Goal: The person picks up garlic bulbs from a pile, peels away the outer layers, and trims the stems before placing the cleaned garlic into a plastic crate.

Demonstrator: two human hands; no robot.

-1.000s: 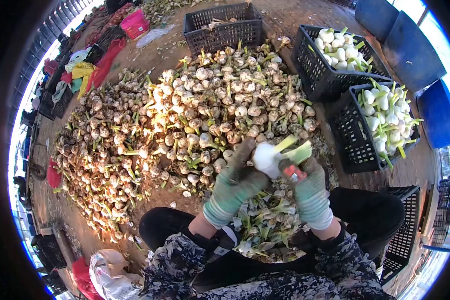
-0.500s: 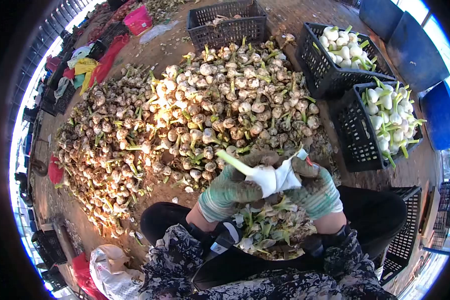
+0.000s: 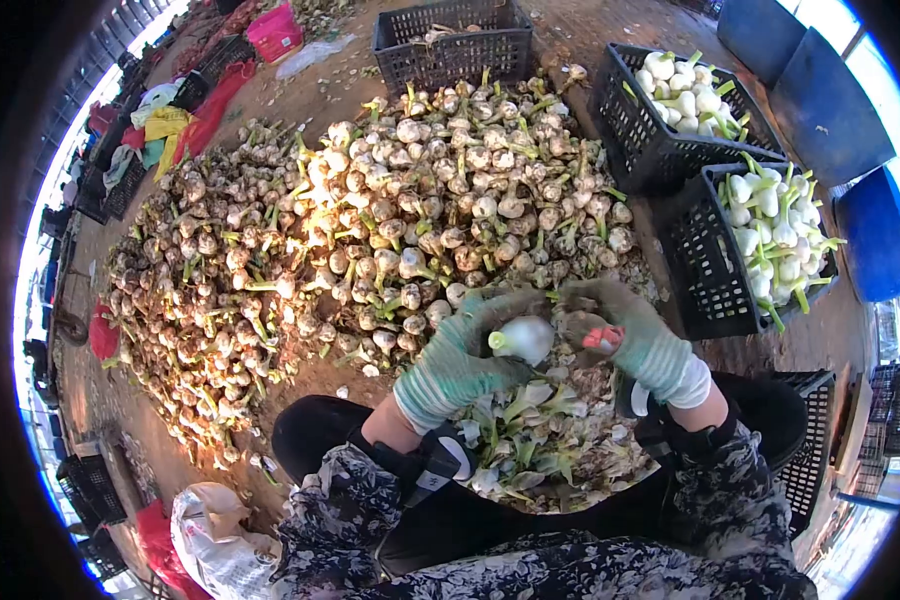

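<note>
A peeled white garlic bulb [image 3: 526, 340] with a cut green stem end sits in my left hand [image 3: 462, 355], whose gloved fingers curl around it. Just to its right, my right hand [image 3: 632, 335], gloved too, is closed on a small red-handled tool [image 3: 603, 338]; its blade cannot be made out. Below both hands lies a heap of peeled skins and leaves [image 3: 540, 440] between my legs. In front spreads a large pile of unpeeled garlic [image 3: 450, 210] with brownish skins and short stems.
Two black crates of white garlic [image 3: 705, 255] [image 3: 660, 150] stand at the right, near blue barrels [image 3: 878, 235]. Another black crate [image 3: 455, 60] is beyond the pile. A white sack [image 3: 215, 535] lies at lower left, and a pink bucket [image 3: 274, 36] at upper left.
The loose white skin stretched between my hands is gone from the bulb, which now shows smooth and round. My right hand has moved slightly apart from it, and the red handle shows more.
</note>
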